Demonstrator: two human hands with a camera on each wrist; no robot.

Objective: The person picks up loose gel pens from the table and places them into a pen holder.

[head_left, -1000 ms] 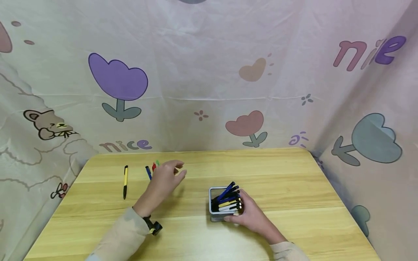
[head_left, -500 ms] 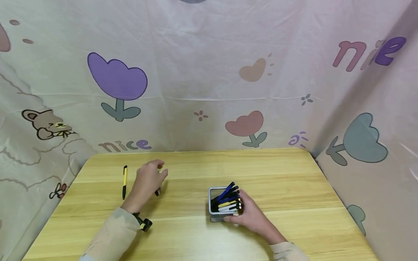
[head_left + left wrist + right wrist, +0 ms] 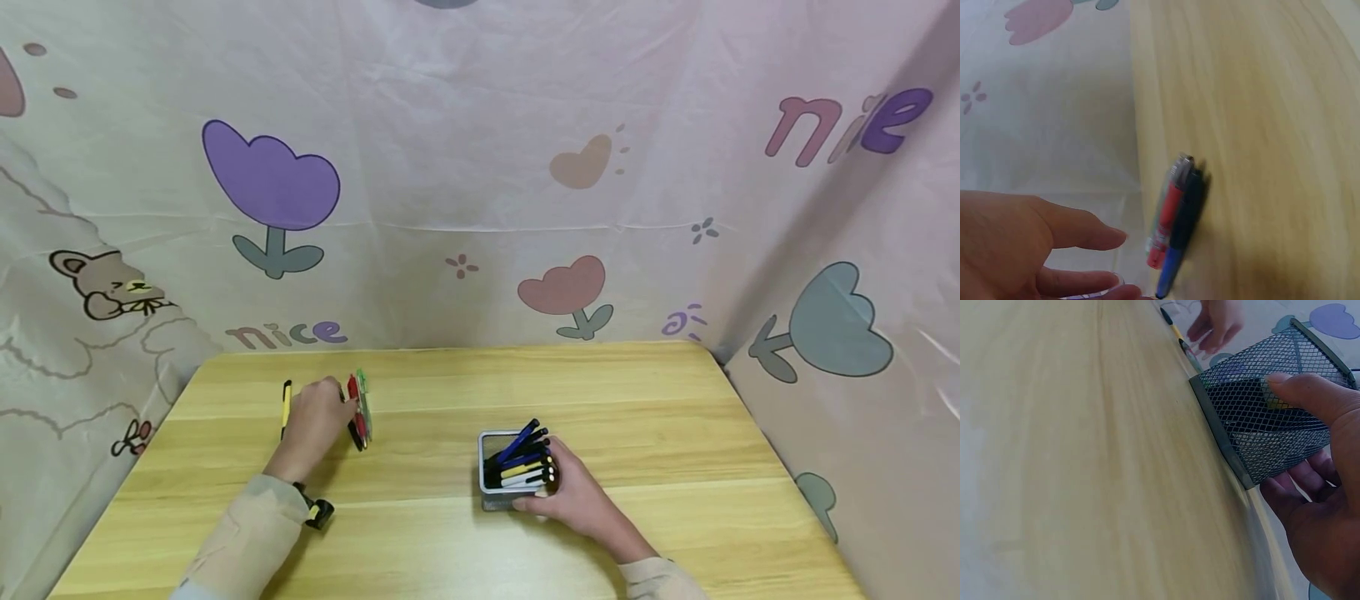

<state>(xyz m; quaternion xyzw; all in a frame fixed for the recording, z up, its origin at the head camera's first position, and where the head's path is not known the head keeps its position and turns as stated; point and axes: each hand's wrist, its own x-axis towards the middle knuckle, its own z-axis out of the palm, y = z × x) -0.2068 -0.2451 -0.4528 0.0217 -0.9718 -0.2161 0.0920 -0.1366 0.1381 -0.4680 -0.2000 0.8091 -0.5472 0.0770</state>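
Note:
My right hand point(image 3: 577, 496) grips the side of a black mesh pen holder point(image 3: 501, 503), its thumb point(image 3: 1300, 389) lying along the mesh in the right wrist view. Several pens point(image 3: 525, 458), blue, black, yellow and white, lean in the holder. At the left, my left hand point(image 3: 315, 425) hovers by the loose pens, thumb and fingers apart in the left wrist view, with nothing seen between them. Just right of it lie a red pen point(image 3: 360, 423), a green pen point(image 3: 364, 400) and a blue-and-black pen point(image 3: 1175, 253), side by side. A yellow-and-black pen point(image 3: 286, 402) is partly hidden behind the left hand.
The wooden table point(image 3: 637, 417) has its far edge against a printed curtain point(image 3: 442, 167). More curtain hangs along the left and right sides. A wrist camera point(image 3: 318, 513) sits on the left wrist.
My left hand has moved left across the loose pens, uncovering the red and green ones and partly covering the yellow one. The right hand and the pen holder have stayed in place.

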